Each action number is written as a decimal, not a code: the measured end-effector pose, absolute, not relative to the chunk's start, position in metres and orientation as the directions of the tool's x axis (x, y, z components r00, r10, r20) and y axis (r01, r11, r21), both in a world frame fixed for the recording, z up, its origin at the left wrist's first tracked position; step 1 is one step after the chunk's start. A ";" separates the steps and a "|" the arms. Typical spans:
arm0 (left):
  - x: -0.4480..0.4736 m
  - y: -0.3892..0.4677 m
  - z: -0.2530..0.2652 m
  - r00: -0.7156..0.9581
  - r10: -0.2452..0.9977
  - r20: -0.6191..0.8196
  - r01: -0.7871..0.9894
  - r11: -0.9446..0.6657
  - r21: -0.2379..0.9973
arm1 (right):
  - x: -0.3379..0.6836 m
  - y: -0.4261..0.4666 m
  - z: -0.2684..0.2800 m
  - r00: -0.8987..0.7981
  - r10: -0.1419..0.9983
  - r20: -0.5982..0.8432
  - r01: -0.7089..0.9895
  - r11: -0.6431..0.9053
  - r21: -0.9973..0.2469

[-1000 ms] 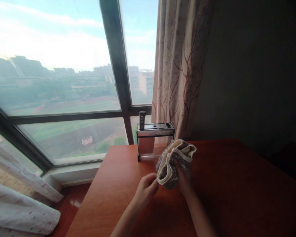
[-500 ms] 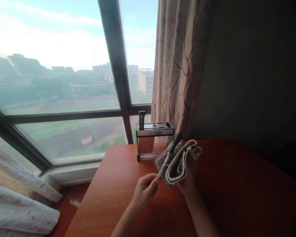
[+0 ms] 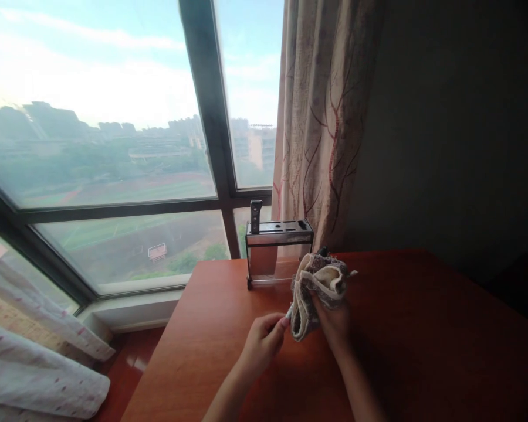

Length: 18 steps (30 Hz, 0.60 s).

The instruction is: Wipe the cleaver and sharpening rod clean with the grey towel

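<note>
My left hand is closed on the tip of a sharpening steel. Most of the rod is hidden behind a folded grey-and-cream cloth, and only the end of its black handle shows above the cloth's top edge. My right hand grips this cloth from below, holding it over the rod above the table. Just behind the cloth stands a clear-sided knife block with a slotted top. One black-handled knife sticks upright from its left end.
The reddish-brown wooden table reaches the window side, with its left edge dropping to the floor. A patterned curtain hangs behind the knife block. Pale curtain fabric lies low at the left, by the window frame.
My right hand has turned and brought the cloth across the front of the sharpening steel, covering its shaft and most of its handle. My left hand stays at the tip.
</note>
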State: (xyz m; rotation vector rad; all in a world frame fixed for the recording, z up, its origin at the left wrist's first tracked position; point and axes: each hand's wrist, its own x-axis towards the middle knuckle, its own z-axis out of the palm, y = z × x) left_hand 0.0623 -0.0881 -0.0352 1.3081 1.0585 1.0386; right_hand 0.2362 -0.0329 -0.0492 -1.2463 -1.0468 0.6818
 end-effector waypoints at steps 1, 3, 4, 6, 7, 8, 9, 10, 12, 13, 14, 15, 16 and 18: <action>0.062 -0.088 -0.035 0.217 0.976 -0.021 -0.017 0.025 1.000 | 0.237 -0.033 -0.051 0.412 0.868 0.278 0.159 0.232 -0.960; 0.062 -0.087 -0.035 0.225 0.973 -0.043 -0.064 0.059 0.996 | 0.238 -0.033 -0.052 0.418 0.856 0.306 0.193 0.245 -0.950; 0.062 -0.086 -0.036 0.230 0.972 -0.053 -0.079 0.073 0.994 | 0.237 -0.033 -0.052 0.416 0.858 0.303 0.179 0.249 -0.952; 0.062 -0.085 -0.038 0.231 0.971 -0.067 -0.089 0.089 0.992 | 0.235 -0.033 -0.049 0.414 0.872 0.261 0.091 0.245 -0.965; 0.062 -0.085 -0.040 0.232 0.970 -0.069 -0.078 0.089 0.993 | 0.234 -0.034 -0.047 0.405 0.884 0.233 0.035 0.239 -0.970; 0.063 -0.085 -0.041 0.233 0.970 -0.069 -0.055 0.084 0.995 | 0.233 -0.034 -0.046 0.391 0.898 0.203 -0.022 0.230 -0.973; 0.063 -0.085 -0.042 0.235 0.970 -0.067 -0.021 0.074 0.997 | 0.232 -0.034 -0.044 0.380 0.909 0.173 -0.076 0.218 -0.973; 0.063 -0.085 -0.043 0.233 0.971 -0.060 0.022 0.056 0.998 | 0.231 -0.034 -0.043 0.372 0.917 0.145 -0.123 0.203 -0.971; 0.063 -0.085 -0.043 0.217 0.976 -0.010 0.127 -0.018 0.992 | 0.228 -0.034 -0.043 0.371 0.924 0.094 -0.187 0.174 -0.967; 0.063 -0.085 -0.043 0.203 0.979 0.032 0.181 -0.070 0.981 | 0.227 -0.034 -0.043 0.379 0.923 0.069 -0.212 0.159 -0.964; 0.062 -0.085 -0.042 0.191 0.979 0.077 0.231 -0.121 0.965 | 0.225 -0.033 -0.044 0.388 0.921 0.041 -0.234 0.142 -0.962; 0.062 -0.085 -0.042 0.183 0.976 0.116 0.271 -0.163 0.949 | 0.224 -0.032 -0.046 0.395 0.919 0.012 -0.258 0.123 -0.958; 0.062 -0.085 -0.042 0.181 0.974 0.140 0.298 -0.189 0.936 | 0.223 -0.031 -0.047 0.394 0.919 -0.020 -0.291 0.104 -0.951; 0.062 -0.084 -0.043 0.181 0.973 0.141 0.300 -0.191 0.935 | 0.222 -0.030 -0.051 0.354 0.932 -0.080 -0.399 0.073 -0.914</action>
